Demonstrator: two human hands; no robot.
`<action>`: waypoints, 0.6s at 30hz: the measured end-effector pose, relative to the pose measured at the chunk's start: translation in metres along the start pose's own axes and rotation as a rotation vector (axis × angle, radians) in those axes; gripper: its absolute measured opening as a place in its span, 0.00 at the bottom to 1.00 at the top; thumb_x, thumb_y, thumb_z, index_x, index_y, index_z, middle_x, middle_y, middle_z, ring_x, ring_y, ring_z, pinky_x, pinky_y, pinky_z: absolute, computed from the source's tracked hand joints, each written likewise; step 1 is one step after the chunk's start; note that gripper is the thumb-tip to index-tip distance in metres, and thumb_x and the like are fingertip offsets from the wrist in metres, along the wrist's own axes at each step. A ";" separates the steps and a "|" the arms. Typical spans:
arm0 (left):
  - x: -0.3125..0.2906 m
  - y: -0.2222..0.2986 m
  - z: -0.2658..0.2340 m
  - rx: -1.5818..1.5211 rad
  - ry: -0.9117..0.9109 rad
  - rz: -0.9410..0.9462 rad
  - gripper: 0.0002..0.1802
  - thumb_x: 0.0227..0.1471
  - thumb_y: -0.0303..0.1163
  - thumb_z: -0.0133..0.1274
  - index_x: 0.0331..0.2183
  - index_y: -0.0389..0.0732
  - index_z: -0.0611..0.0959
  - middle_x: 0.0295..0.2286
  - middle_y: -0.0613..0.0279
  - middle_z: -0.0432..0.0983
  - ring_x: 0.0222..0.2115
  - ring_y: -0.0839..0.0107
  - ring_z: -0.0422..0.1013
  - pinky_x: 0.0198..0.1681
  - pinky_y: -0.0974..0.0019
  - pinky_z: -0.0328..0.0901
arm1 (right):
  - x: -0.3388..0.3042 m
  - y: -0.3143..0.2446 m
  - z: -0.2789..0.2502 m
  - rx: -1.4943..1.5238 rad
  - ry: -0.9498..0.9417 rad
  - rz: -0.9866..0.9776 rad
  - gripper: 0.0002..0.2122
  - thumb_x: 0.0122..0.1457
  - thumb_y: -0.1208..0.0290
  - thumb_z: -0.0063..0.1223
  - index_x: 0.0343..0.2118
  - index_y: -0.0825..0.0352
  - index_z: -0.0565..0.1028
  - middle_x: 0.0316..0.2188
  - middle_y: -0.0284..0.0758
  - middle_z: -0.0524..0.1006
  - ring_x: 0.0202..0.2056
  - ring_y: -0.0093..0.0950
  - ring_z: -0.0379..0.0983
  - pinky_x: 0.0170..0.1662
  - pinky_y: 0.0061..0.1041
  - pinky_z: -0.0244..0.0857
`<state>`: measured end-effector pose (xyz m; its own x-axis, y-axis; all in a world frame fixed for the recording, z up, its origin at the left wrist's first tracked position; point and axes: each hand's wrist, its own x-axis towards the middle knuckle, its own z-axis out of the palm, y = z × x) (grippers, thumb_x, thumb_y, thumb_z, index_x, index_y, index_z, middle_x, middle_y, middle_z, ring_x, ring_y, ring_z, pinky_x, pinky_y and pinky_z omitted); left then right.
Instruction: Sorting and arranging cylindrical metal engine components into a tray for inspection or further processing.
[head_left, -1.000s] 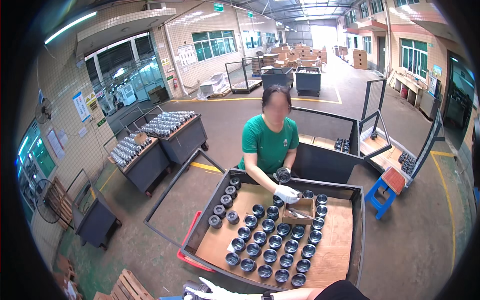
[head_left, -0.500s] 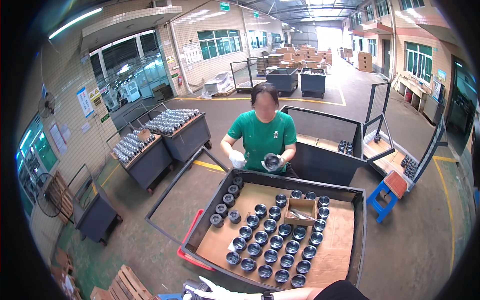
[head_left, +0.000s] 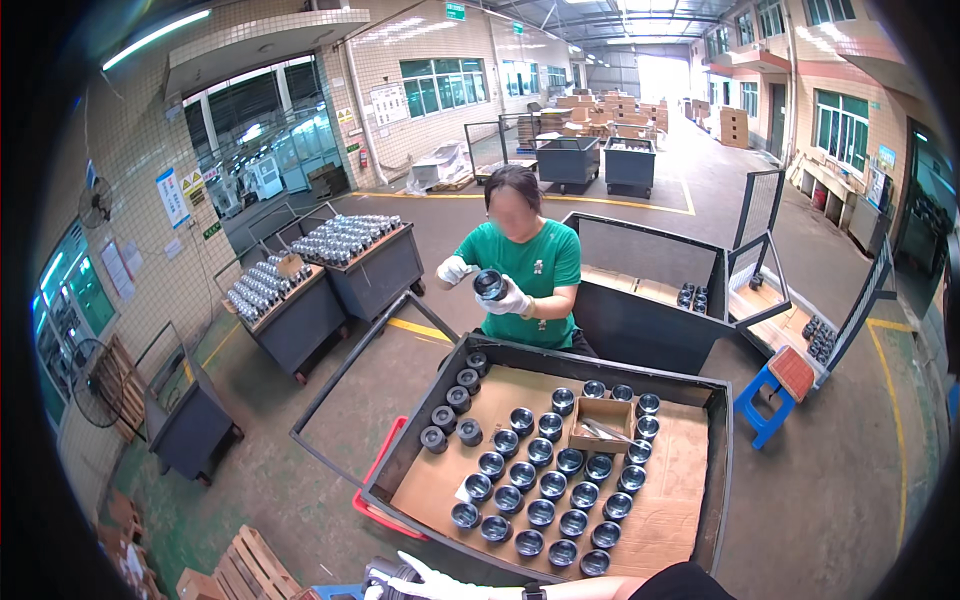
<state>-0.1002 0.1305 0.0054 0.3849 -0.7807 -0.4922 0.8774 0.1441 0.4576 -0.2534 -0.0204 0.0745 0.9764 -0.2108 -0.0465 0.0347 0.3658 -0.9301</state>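
At the lower edge my right hand (head_left: 435, 581), in a white glove, is closed on a dark grooved cylindrical part (head_left: 392, 578). Its lower side is cut off by the picture's edge. A sliver of white (head_left: 374, 592) beside that part may be my left hand; its fingers cannot be made out. Just beyond my arm stands a grey cart (head_left: 722, 470) lined with cardboard. Several dark round cup-shaped parts (head_left: 541, 512) stand in rows in it, hollow side up. More dark parts (head_left: 458, 399) line its left side, and a small cardboard box (head_left: 590, 437) holds metal tools.
Across the cart a person in a green shirt (head_left: 530, 262) holds a dark cup-shaped part (head_left: 489, 285) in gloved hands. A blue stool (head_left: 765, 405) stands right of the cart. Carts of shiny parts (head_left: 345, 240) stand at left, wooden pallets (head_left: 250, 565) at lower left.
The co-worker has raised the part and moved it left, with the other gloved hand lifted beside it. My right hand keeps its grip, almost unmoved.
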 end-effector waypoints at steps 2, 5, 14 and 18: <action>-0.002 -0.002 0.008 0.000 0.134 0.011 0.20 0.63 0.39 0.40 0.54 0.46 0.73 0.51 0.59 0.69 0.53 0.62 0.64 0.60 0.57 0.58 | 0.000 0.000 0.000 -0.004 -0.002 0.000 0.39 0.63 0.45 0.45 0.68 0.64 0.45 0.67 0.37 0.53 0.68 0.33 0.42 0.69 0.37 0.35; -0.002 -0.002 0.011 0.060 0.177 0.038 0.20 0.63 0.39 0.40 0.54 0.46 0.72 0.52 0.59 0.68 0.54 0.63 0.62 0.61 0.57 0.55 | 0.000 0.003 0.002 0.059 0.078 0.051 0.45 0.61 0.46 0.51 0.67 0.69 0.38 0.65 0.39 0.56 0.66 0.33 0.48 0.68 0.36 0.42; 0.000 -0.002 0.000 -0.015 0.031 0.042 0.19 0.63 0.37 0.38 0.53 0.44 0.72 0.51 0.59 0.69 0.54 0.63 0.64 0.61 0.54 0.56 | 0.011 0.023 -0.002 0.082 0.098 0.021 0.51 0.56 0.45 0.57 0.67 0.72 0.36 0.64 0.43 0.57 0.65 0.34 0.51 0.66 0.36 0.47; -0.013 -0.003 0.040 -0.018 0.197 0.063 0.19 0.63 0.36 0.38 0.53 0.44 0.72 0.52 0.59 0.69 0.55 0.62 0.63 0.61 0.53 0.56 | 0.014 0.029 -0.003 0.051 0.095 0.021 0.51 0.56 0.45 0.57 0.67 0.72 0.37 0.65 0.44 0.56 0.65 0.35 0.51 0.66 0.36 0.47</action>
<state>-0.1199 0.1159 0.0404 0.4865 -0.6358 -0.5993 0.8540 0.2014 0.4797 -0.2394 -0.0158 0.0461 0.9526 -0.2863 -0.1027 0.0272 0.4166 -0.9087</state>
